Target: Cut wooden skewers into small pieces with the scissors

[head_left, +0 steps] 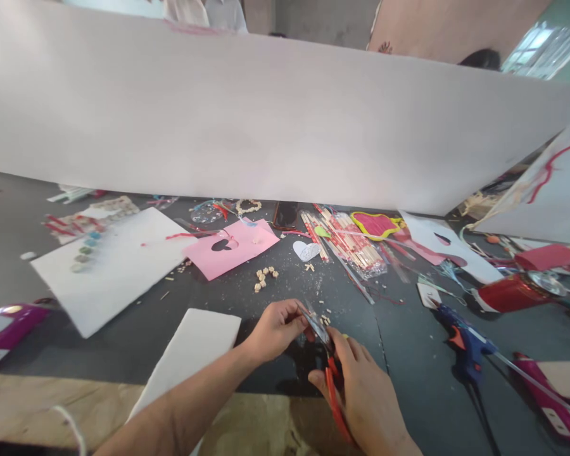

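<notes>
My right hand (363, 380) is closed around the orange-red handles of a pair of scissors (333, 389), whose blades point up and away from me. My left hand (278, 329) pinches at the blade tips; whatever is between its fingers is too small and covered to name. Short pale cut bits (325, 320) lie on the dark table just past the blades. Farther off sits a small cluster of beige pieces (265, 276). A white paper heart (306, 251) rests beside a bundle of red-and-white wrapped sticks (354, 244).
A white foam piece (194, 335) lies left of my left forearm. To the right are a blue glue gun (470, 345) with its cord and a red can (508, 292). Pink paper (232, 250) and a phone (285, 215) lie before an upright white board (266, 120).
</notes>
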The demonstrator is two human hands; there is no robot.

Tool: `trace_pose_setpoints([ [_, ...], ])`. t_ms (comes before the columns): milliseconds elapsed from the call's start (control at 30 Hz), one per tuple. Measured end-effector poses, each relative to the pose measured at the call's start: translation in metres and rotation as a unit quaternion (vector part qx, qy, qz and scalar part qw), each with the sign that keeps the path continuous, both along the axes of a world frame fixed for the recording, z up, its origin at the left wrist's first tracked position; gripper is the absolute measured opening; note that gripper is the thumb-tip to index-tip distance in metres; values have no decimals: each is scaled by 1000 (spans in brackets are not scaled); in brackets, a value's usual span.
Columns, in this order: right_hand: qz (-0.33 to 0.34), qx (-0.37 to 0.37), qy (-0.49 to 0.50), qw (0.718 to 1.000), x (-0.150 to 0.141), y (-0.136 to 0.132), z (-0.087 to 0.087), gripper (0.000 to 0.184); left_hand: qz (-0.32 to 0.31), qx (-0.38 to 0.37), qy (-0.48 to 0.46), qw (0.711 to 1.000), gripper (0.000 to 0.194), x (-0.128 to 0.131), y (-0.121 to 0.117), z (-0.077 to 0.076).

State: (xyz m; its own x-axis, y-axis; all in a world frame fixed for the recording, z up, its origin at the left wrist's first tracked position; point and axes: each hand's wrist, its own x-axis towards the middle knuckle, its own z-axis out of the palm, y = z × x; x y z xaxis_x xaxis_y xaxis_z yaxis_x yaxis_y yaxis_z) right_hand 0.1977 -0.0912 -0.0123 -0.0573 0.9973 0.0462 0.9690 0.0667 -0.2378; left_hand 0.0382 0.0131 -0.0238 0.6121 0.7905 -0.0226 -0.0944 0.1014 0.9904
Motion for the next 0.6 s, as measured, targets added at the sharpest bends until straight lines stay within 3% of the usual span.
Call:
trace_pose_setpoints([
  [267, 34, 59, -47, 997, 5, 2, -10, 43, -8, -40, 4, 999, 25, 1, -1, 0],
  [600, 6, 15, -33, 999, 4, 8, -7, 36, 26, -29, 6, 999, 24, 4, -1, 0],
])
